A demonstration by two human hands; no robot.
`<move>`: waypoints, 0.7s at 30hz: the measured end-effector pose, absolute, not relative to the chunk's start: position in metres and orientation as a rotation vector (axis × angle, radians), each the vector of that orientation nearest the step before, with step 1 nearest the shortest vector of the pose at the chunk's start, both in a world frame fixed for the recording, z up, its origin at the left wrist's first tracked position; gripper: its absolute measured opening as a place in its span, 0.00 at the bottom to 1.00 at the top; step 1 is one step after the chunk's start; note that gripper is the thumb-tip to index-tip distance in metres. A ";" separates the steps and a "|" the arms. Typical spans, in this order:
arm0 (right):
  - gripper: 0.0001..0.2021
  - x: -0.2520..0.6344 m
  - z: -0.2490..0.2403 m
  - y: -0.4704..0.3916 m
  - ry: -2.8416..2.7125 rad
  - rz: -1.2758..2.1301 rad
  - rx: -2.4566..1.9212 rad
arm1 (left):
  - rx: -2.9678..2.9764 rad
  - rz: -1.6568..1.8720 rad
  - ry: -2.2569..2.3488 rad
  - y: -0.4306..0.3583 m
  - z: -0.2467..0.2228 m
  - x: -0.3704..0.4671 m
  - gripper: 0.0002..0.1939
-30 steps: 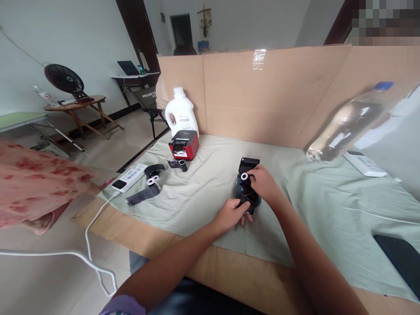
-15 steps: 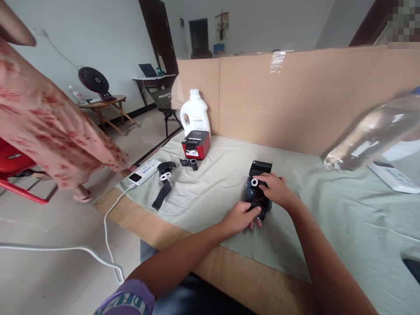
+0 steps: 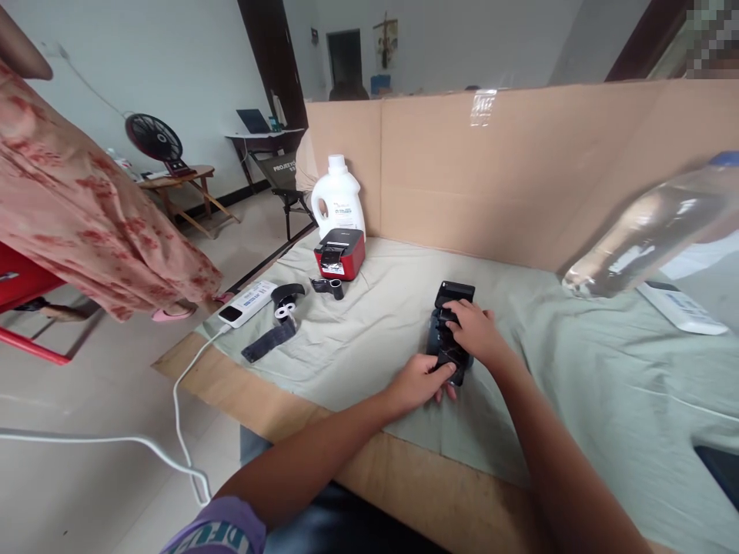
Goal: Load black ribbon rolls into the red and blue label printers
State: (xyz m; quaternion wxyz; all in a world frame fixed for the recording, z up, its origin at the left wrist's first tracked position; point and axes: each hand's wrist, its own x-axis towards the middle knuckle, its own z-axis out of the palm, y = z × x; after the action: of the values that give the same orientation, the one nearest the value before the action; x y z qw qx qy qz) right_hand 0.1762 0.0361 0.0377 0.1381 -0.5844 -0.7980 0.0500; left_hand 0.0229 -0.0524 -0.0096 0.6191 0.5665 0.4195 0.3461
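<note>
A small dark device (image 3: pixel 433 338), which looks like a portable label printer, has its black lid (image 3: pixel 456 293) raised at the far end. My left hand (image 3: pixel 420 380) pinches the near end of a black film strip (image 3: pixel 449 352) at the device, thumb on top and fingers underneath. The fingers of my right hand (image 3: pixel 474 329) are bent over a black roll (image 3: pixel 449 315) just below the lid and grip it. Much of the roll and the device's right side are hidden by that hand.
At the left lie a black strip with white rings (image 3: pixel 285 311), a small black roll (image 3: pixel 335 288), and a white power bank (image 3: pixel 248 302) with a cable. A red-and-black printer (image 3: pixel 349 261) stands before a white jug (image 3: pixel 340 196). Cardboard (image 3: pixel 462 169) borders the back; a clear bottle (image 3: pixel 647 231) leans right.
The roll's white core, visible earlier beside my right fingers, no longer shows. My left hand keeps its hold. On the left, the loose black strip's near end has swung leftward. The view shifted slightly.
</note>
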 end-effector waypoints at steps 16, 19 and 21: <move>0.20 0.195 0.037 0.047 -1.872 -0.107 -1.515 | 1.336 0.674 0.995 -0.055 -0.001 0.020 0.27; 0.22 0.202 0.033 0.053 -1.873 0.099 -1.461 | 1.332 0.596 0.961 -0.056 0.007 0.017 0.27; 0.20 0.205 0.034 0.055 -1.833 0.219 -1.439 | 1.286 0.533 0.940 -0.057 0.012 0.016 0.27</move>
State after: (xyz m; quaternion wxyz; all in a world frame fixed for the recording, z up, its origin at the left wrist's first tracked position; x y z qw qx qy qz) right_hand 0.2047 0.0548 0.0336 0.3899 -0.5661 -0.7212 0.0862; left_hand 0.0161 -0.0572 0.0118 0.6676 0.5700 0.4165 0.2364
